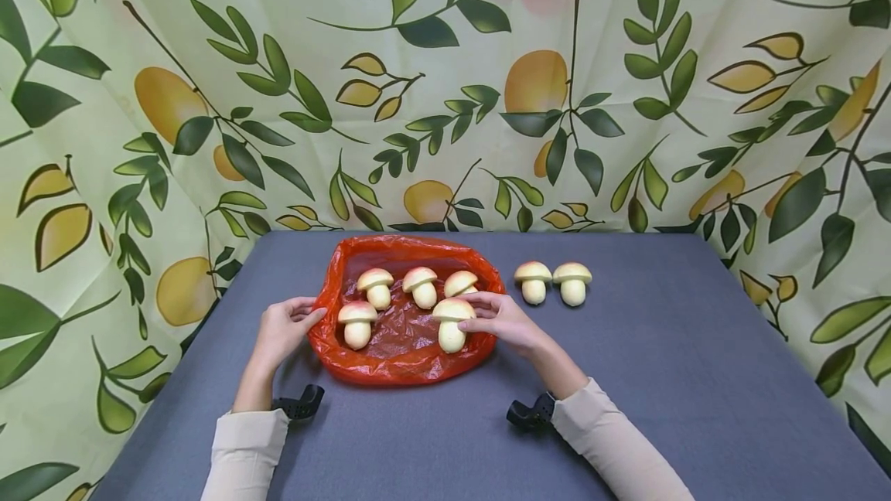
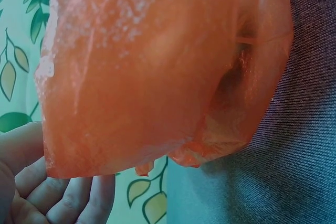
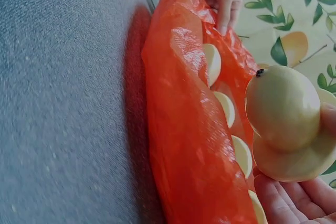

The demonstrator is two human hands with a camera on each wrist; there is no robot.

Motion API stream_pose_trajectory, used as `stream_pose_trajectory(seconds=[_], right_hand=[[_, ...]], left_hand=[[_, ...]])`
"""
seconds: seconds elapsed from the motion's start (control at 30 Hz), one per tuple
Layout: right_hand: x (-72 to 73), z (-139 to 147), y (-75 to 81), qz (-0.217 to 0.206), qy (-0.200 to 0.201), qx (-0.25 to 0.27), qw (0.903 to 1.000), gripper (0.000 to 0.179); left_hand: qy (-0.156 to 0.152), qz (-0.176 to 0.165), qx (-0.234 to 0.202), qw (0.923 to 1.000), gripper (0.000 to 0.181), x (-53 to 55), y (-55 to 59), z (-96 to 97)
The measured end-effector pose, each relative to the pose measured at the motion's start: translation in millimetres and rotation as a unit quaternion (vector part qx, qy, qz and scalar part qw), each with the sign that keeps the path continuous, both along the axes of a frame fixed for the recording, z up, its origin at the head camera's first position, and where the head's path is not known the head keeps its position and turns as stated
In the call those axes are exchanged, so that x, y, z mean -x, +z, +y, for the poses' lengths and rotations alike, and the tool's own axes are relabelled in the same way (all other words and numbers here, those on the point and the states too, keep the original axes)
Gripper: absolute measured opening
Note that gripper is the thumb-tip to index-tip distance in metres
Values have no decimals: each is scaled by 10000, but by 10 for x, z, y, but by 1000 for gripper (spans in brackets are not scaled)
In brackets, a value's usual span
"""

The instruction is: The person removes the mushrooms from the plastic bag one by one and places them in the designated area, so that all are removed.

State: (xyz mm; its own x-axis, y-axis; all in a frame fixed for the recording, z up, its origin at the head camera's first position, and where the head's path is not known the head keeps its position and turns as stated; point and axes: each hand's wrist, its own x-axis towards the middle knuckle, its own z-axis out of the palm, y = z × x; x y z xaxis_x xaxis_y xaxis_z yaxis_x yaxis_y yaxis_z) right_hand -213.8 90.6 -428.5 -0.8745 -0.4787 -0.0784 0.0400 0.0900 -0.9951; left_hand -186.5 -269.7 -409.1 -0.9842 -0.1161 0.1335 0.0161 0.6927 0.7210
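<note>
A red plastic bag (image 1: pixel 407 371) lies with its mouth spread wide on the table. Inside it sit several toy mushrooms (image 1: pixel 358 335) with cream stems and pink-tinged caps. The left hand (image 1: pixel 285 327) pinches the bag's left rim between thumb and fingers; in the left wrist view the bag's side (image 2: pixel 142 87) fills most of the picture. Over the bag's right part, the right hand (image 1: pixel 504 321) grips another mushroom (image 1: pixel 452 335) by its cap, stem downward. The right wrist view shows this held mushroom (image 3: pixel 283 108) close up, beside the bag's opening.
Two more mushrooms (image 1: pixel 534 282) stand side by side on the grey table (image 1: pixel 661 377), right of the bag. A leaf-and-fruit patterned cloth (image 1: pixel 445 99) hangs behind the table and along its sides.
</note>
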Motion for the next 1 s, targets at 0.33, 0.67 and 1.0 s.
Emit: stream_pose_trajectory(seconds=[0.33,0.67,1.0], right_hand=[[7,125,58,27,-125,-212,9997,59],[-8,267,107,61,-166,-230,9996,61],[64,486,103,167,-13,-21,9999,62]], left_hand=[[-4,-36,-7,10000,32,-6,7,-1],[32,-175,-15,9998,33,-20,16,21],[16,-131,18,9999,32,-16,17,21]])
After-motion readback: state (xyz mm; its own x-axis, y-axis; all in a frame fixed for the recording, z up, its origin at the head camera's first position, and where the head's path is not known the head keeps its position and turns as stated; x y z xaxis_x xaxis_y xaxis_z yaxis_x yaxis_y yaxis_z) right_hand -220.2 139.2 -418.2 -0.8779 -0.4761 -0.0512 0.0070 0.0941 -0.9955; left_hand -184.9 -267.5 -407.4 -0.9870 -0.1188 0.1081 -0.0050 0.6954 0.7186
